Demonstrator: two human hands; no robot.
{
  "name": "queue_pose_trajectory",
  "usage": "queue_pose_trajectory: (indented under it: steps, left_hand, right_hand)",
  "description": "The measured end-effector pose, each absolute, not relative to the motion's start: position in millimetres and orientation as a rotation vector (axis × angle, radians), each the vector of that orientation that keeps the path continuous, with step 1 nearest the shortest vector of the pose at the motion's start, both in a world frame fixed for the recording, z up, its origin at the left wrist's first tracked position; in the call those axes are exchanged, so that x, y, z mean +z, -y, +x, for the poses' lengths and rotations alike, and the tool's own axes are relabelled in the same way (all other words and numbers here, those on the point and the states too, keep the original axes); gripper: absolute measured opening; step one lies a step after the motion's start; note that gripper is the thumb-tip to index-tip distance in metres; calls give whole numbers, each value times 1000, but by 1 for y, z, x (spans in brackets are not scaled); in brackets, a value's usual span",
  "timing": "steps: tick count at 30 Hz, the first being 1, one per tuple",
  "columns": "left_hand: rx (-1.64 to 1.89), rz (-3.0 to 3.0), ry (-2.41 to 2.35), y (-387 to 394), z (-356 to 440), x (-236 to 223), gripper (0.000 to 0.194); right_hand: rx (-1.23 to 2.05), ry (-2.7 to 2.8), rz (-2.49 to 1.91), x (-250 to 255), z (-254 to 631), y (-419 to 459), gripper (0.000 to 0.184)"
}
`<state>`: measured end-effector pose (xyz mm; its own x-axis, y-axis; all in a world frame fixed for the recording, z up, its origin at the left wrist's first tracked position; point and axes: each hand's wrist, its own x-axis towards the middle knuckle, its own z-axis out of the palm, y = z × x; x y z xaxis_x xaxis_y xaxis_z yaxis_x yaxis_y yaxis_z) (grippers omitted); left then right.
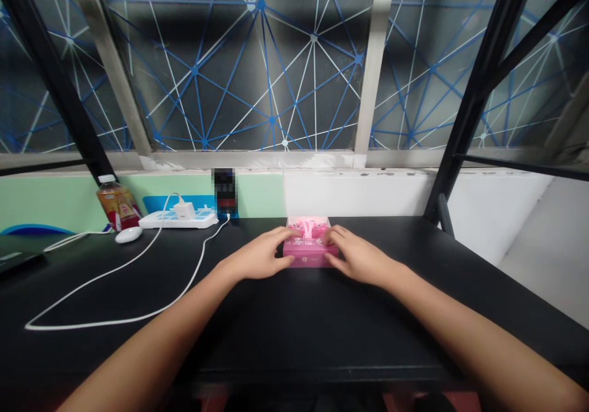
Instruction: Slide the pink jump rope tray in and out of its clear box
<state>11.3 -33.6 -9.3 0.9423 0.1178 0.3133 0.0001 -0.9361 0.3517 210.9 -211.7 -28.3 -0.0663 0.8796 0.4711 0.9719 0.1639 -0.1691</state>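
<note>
A small pink box (pixel 309 253) sits on the black desk (pixel 294 326) near its far edge, in the middle of the view. My left hand (pixel 262 255) grips the box's left side, fingers curled over its top and thumb at the front. On the other side my right hand (pixel 358 256) holds the box the same way. Both forearms reach in from the bottom corners. The box rests flat on the desk.
At the far left stand a drink bottle (pixel 117 205), a white mouse (pixel 128 234) and a white power strip (pixel 178 218) with a charger and white cables (pixel 115 314) looping over the desk. A dark blurred object (pixel 224 191) stands by the wall. Black frame posts (pixel 464 117) rise at right.
</note>
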Motion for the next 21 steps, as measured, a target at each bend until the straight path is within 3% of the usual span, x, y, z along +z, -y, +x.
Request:
queue_pose_trajectory:
  steps: [4, 10, 21]
  left_hand:
    - [515, 2739, -90, 33, 12, -11, 34]
    - [539, 2769, -77, 28, 17, -16, 31]
    - [500, 2713, -116, 34, 14, -13, 46]
  right_hand:
    - [-176, 1919, -1735, -38, 216, 207, 43]
    - [-68, 1940, -1670, -42, 224, 204, 40]
    - [77, 1925, -1693, -37, 224, 208, 55]
